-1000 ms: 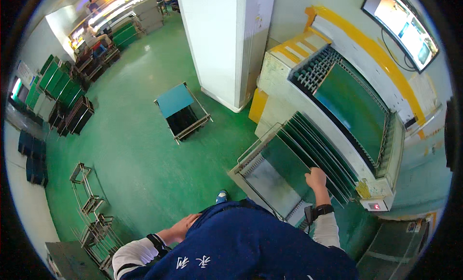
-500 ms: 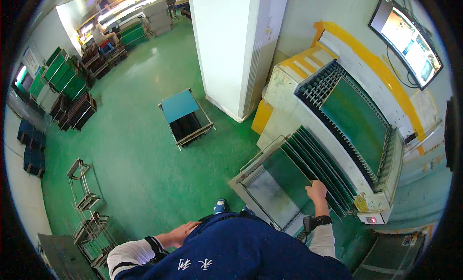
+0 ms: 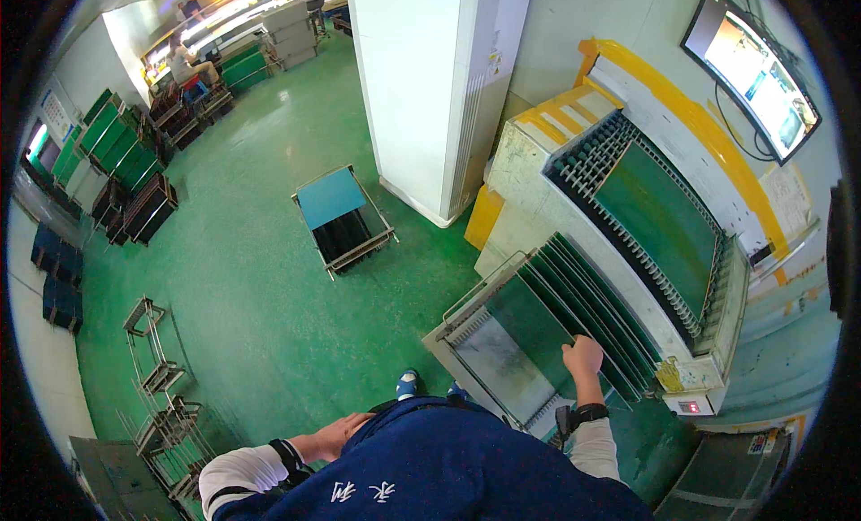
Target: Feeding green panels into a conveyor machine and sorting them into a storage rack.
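Observation:
My right hand (image 3: 584,355) is closed on the upper edge of a thin green panel (image 3: 531,328), the nearest of several that stand on edge in a slotted rack (image 3: 437,342). The rack's near part, left of that panel, shows a pale, stained base and a metal rod. Against the front of my dark blue shirt lies my left hand (image 3: 336,434), holding nothing that I can see. Its fingers look stretched out, and their tips are partly hidden by the cloth.
A conveyor machine (image 3: 565,194) with rollers carries another green panel (image 3: 662,230) beyond the rack. A white cabinet (image 3: 408,99) stands ahead, beside a low rack with a blue panel (image 3: 330,198). Metal frames (image 3: 163,375) stand left. People sit and stand far off.
My right hand has shifted very slightly left, still on the panel's edge. My left hand stays at my shirt front.

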{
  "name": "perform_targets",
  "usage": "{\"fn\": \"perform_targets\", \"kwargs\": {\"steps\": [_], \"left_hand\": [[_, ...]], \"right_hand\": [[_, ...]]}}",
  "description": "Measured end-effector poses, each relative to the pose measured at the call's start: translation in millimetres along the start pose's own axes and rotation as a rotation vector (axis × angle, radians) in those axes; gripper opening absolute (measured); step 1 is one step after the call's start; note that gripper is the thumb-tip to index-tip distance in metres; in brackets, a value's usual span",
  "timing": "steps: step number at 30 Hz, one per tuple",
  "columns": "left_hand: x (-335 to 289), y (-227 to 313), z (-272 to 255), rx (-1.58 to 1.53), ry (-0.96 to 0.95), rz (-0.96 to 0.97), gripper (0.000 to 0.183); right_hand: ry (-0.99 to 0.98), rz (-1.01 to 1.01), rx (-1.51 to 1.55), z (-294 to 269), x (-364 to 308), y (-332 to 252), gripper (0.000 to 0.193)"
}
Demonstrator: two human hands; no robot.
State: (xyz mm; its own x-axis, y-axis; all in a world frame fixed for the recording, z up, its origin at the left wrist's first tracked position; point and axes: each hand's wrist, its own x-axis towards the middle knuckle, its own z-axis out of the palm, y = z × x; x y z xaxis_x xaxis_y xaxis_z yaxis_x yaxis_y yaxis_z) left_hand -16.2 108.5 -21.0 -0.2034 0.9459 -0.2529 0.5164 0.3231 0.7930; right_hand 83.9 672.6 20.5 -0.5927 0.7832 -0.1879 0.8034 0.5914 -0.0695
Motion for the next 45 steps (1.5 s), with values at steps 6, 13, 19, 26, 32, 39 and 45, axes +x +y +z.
{"fn": "perform_targets", "kwargs": {"steps": [6, 13, 19, 26, 32, 39, 45], "left_hand": [[1, 5, 0, 0.006, 0.009, -0.005, 0.089], [3, 7, 2, 0.015, 0.007, -0.005, 0.089], [6, 8, 0, -0.002, 0.012, -0.002, 0.090], [8, 1, 5, 0.014, 0.000, -0.013, 0.091], [10, 8, -3, 0.004, -0.004, -0.004, 0.089], [11, 5, -2, -0.001, -0.001, -0.007, 0.086], [11, -1, -1, -0.007, 0.000, 0.015, 0.085]], "right_hand": [[-0.012, -0.012, 0.008, -6, -3, -4, 0.030], [0.005, -0.026, 0.028, -6, -3, -3, 0.030], [0.014, -0.046, 0.023, -6, -3, -1, 0.032], [-0.014, -0.026, 0.031, -12, -4, -7, 0.031], [0.013, -0.033, 0.024, -7, -2, -4, 0.028], [0.020, -0.036, 0.015, -7, -1, -2, 0.027], [0.030, -0.034, 0.026, -7, -1, -3, 0.028]]}}
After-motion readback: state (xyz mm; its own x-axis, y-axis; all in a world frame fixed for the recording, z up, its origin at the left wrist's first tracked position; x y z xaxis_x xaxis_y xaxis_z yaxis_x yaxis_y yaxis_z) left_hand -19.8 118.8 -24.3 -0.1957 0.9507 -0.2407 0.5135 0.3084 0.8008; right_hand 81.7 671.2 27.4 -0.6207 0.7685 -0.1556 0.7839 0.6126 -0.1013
